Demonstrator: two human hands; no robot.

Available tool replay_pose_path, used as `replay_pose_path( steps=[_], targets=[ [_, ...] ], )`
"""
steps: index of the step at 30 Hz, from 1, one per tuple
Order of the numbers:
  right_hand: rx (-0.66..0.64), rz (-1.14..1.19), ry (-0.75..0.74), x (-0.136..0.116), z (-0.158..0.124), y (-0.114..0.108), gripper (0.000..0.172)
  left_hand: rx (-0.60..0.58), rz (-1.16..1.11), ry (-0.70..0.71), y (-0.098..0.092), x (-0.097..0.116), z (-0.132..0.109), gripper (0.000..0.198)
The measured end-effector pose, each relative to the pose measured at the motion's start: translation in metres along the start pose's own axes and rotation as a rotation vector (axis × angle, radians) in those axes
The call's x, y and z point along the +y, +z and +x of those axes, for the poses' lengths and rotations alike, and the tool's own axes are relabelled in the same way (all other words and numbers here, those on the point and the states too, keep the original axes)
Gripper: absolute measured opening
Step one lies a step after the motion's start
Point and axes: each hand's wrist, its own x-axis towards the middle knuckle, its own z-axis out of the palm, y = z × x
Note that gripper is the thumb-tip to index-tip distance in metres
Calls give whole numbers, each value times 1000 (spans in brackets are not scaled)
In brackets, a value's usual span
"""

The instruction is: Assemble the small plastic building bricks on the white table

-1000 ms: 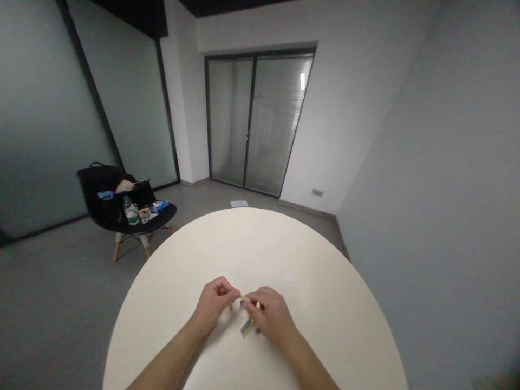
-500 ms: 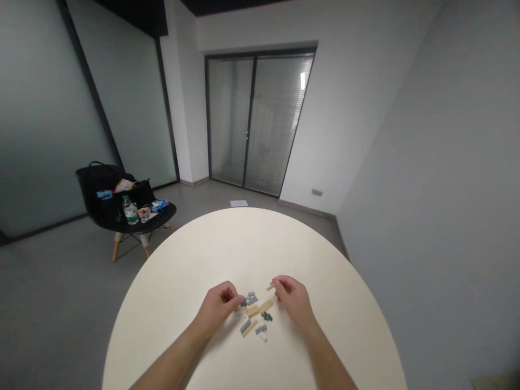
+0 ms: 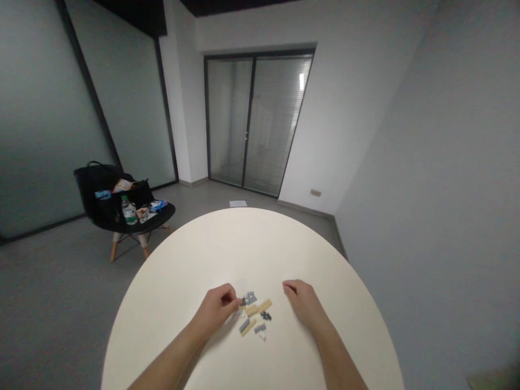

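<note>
On the round cream table point(image 3: 252, 244) lies a small cluster of building bricks. My left hand point(image 3: 219, 306) is at its left side, thumb and fingers pinched on a dark grey brick point(image 3: 244, 301). Close to those fingertips are a light grey brick point(image 3: 251, 299) and a tan brick point(image 3: 252, 310). A longer tan brick point(image 3: 265, 305) and some black pieces point(image 3: 265, 316) lie on the right of the cluster. My right hand point(image 3: 304, 303) is apart from the bricks, further right, with its fingers closed; whatever is between them is hidden.
Nearer to me lie a grey brick point(image 3: 244, 325), a long tan brick point(image 3: 249, 328), another grey piece point(image 3: 260, 328) and a small white piece point(image 3: 262, 337). A black chair point(image 3: 91, 197) holding a bag and a bottle point(image 3: 129, 212) stands beyond the table's left edge.
My right hand has moved right, away from the bricks. The small tan brick seen at its fingertips earlier no longer shows. My left hand has barely moved.
</note>
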Motion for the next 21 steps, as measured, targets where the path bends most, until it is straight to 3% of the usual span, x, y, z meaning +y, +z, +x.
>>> replay_pose_path(
  steps=[10, 21],
  targets=[
    [92, -52, 119, 0, -1, -1, 22, 3, -2, 17, 0, 0, -4, 20],
    [85, -117, 175, -6, -2, -9, 26, 3, -33, -5, -3, 0, -4, 22]
  ],
)
